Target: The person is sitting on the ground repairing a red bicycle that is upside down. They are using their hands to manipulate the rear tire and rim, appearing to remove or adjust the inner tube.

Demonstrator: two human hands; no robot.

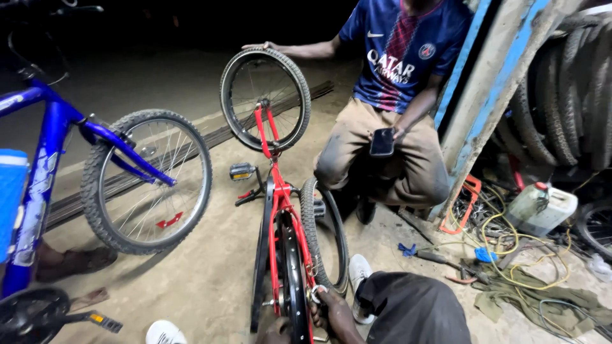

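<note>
At nine o'clock a blue bicycle (57, 159) stands parked. At centre our red bicycle (280, 210) lies upside down, wheels up where we can reach them. At six o'clock our right hand (326, 306) closes on a silver ring (317, 293) by the rear hub; our left hand (275, 330) is mostly hidden, grip unclear. At one o'clock a seated person's hand (262, 46) steadies the front wheel (265, 99).

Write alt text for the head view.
A hand works at the rear axle of an upturned red bicycle on a dirt floor. A seated person steadies its front wheel, holding a phone; a blue bicycle stands left.
</note>
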